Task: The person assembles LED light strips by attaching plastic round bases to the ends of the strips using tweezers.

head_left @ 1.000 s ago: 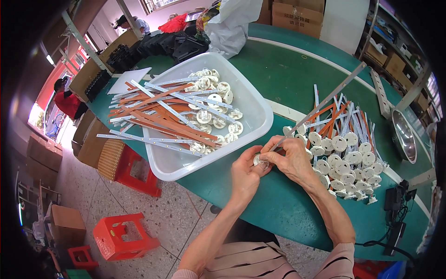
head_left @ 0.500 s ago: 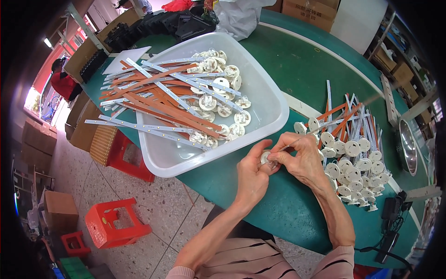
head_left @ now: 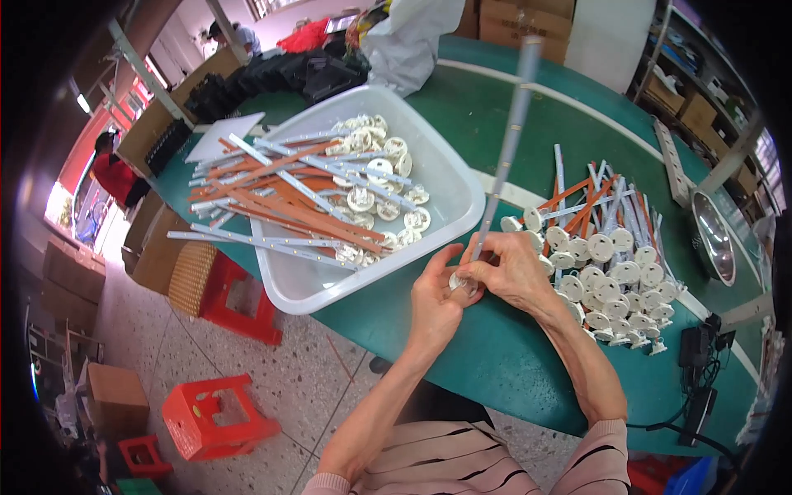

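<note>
White plastic at the fingertips now: the left hand [head_left: 436, 301] has its fingers drawn in narrow around a small white disc [head_left: 458, 281], just above the green worktop [head_left: 495, 355]. And look at the right hand [head_left: 516, 268], pressed in right beside it, fingers pinched on the lower end of a pale strip [head_left: 510, 148]. Up that strip goes, nearly upright, dotted with small yellowish spots, its top end blurred. Whether strip and disc touch, I cannot tell; the fingers hide it.

Over to the left, a translucent tub [head_left: 441, 169] carries crossed white and orange strips, with more discs bunched toward its right side. Across on the right, a heap of white discs [head_left: 610, 289] fans out, strips poking up behind, near a shiny metal bowl [head_left: 716, 239]. Writing? Yes, a brown carton [head_left: 528, 31] at the back bears dark printing, badly smeared from here.
</note>
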Demonstrator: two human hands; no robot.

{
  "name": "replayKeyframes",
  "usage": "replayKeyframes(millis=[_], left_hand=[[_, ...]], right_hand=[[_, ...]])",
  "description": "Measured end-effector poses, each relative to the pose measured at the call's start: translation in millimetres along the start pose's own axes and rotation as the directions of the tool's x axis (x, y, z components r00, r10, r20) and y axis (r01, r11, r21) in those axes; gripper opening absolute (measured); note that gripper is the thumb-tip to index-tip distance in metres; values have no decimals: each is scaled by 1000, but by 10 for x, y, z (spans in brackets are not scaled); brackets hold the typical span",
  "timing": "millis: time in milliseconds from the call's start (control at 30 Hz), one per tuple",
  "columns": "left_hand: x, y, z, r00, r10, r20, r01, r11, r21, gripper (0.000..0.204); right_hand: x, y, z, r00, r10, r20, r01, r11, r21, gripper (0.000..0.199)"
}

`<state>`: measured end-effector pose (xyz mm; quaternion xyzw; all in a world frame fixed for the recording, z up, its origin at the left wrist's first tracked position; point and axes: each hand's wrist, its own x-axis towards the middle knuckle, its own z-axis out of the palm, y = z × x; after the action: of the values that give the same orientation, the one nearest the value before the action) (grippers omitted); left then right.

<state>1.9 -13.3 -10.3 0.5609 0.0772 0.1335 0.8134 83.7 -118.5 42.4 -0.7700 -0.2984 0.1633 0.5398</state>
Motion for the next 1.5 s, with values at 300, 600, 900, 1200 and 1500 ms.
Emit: replayKeyframes(millis=[300,600,900,1200,1500], left_hand=[[-86,156,-104,998,-43,41,48,990,-132,63],[-21,68,-48,998,-34,53,33,999,24,49],[-10,-17,-74,995,-44,87,43,999,19,48],[-39,3,-63,993,-50,109,39,994,103,27],[-9,-77,-117,993,-9,120,-10,987,159,23]], right_hand=[[-209,-531,-954,944,-141,-297,125,989,-74,51],[-516,-139,-1943,735,49,-677,-513,693,-507,45],[-635,-231,-1712,759,-213,-616,-542,318,-778,21],[559,-669,363,937,-307,167,341,701,-627,19],[1145,-446,861,956,-44,291,264,567,-780,15]])
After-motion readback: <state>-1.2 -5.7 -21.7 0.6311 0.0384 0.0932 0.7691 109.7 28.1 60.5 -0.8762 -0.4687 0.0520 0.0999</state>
